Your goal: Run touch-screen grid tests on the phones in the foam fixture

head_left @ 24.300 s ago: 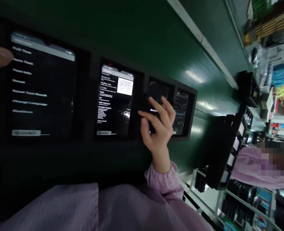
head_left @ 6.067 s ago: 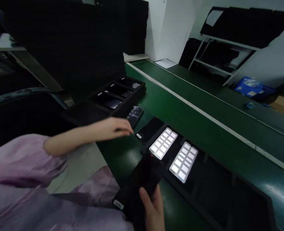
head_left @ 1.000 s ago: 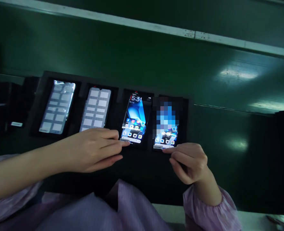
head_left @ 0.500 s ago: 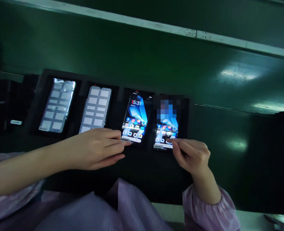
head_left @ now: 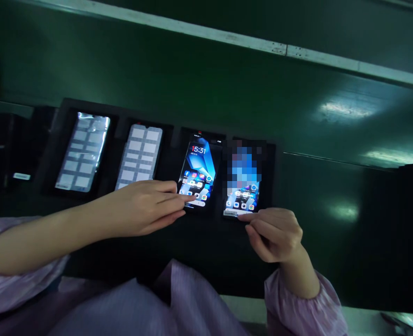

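Observation:
Several smartphones lie face up in a row in dark recesses. My left hand [head_left: 153,206] is open and holds nothing, with a fingertip over the lower icons of a lit smartphone [head_left: 199,161] showing 15:31. At the right end lies another lit smartphone [head_left: 243,203], its upper screen blurred by pixelation. My right hand [head_left: 278,233] is empty, index finger stretched to that phone's bottom edge and the other fingers curled. A phone with a grey block-pattern screen [head_left: 140,154] is partly covered by my left hand. Farther left, a similar phone [head_left: 83,154] has a glossy glare on it.
The dark tray [head_left: 120,116] under the phones rests on a green work surface [head_left: 192,84]. Beyond it runs a pale metal strip [head_left: 192,32]. Black boxes [head_left: 3,144] stand at the left edge, one bearing a white label [head_left: 21,176].
My left fingertip has moved up from the bottom edge of its phone onto the lower icons. My right fingertip has slid down and left, from the icons to its phone's bottom edge.

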Demonstrator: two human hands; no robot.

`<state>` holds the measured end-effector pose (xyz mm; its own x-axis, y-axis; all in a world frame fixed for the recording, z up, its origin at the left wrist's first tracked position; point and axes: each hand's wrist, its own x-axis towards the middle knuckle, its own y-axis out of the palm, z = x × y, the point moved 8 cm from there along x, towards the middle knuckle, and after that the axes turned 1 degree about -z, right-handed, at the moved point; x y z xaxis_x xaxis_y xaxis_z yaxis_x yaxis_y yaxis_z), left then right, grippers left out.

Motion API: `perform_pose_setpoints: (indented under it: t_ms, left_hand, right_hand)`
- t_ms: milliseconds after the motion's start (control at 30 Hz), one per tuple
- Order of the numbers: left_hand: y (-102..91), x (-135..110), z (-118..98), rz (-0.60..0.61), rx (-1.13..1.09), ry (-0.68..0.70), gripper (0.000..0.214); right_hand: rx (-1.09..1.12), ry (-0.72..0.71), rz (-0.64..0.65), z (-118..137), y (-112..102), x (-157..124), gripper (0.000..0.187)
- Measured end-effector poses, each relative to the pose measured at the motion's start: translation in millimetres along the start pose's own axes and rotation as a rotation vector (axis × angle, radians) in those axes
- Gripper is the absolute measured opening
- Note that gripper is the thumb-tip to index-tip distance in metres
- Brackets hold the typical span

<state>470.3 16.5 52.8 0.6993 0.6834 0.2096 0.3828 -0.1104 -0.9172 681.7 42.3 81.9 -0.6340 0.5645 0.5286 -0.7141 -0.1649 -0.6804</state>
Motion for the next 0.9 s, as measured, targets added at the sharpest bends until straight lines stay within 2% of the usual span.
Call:
perform_pose_setpoints:
  t_ms: [133, 267, 367, 467, 600, 733, 900]
  left_hand:
    - [0.4, 1.3, -1.5, 0.010, -0.020, 0.000, 0.029]
    - [-5.6, 6.0, -4.6, -0.035, -0.017, 0.029, 0.022]
    - [-12.0, 11.8, -10.7, -0.046, 0.012, 0.105, 0.022]
    - [-16.8, 16.4, -15.3, -0.040, 0.029, 0.158, 0.019]
    - [-21.6, 16.9, -13.7, -0.084, 0.024, 0.142, 0.019]
    - [-18.4, 11.6, -12.3, -0.077, 0.020, 0.172, 0.018]
    - [-13.8, 5.1, -3.0, -0.035, -0.002, 0.064, 0.016]
  right_hand:
    - [0.050, 0.003, 0.017, 0.7, 1.1, -1.3, 0.028]
    - [0.065, 0.016, 0.057, 1.4, 3.9, -0.8, 0.028]
    - [0.012, 0.051, 0.077, -0.8, 6.9, 0.5, 0.031]
    - [-0.096, 0.117, 0.028, -6.3, 3.8, 1.7, 0.031]
    - [-0.165, 0.196, -0.024, -12.8, -1.4, 0.6, 0.027]
    - [-0.180, 0.230, -0.030, -15.8, -2.7, -1.9, 0.028]
    - [-0.137, 0.216, -0.068, -16.0, -4.3, -1.4, 0.027]
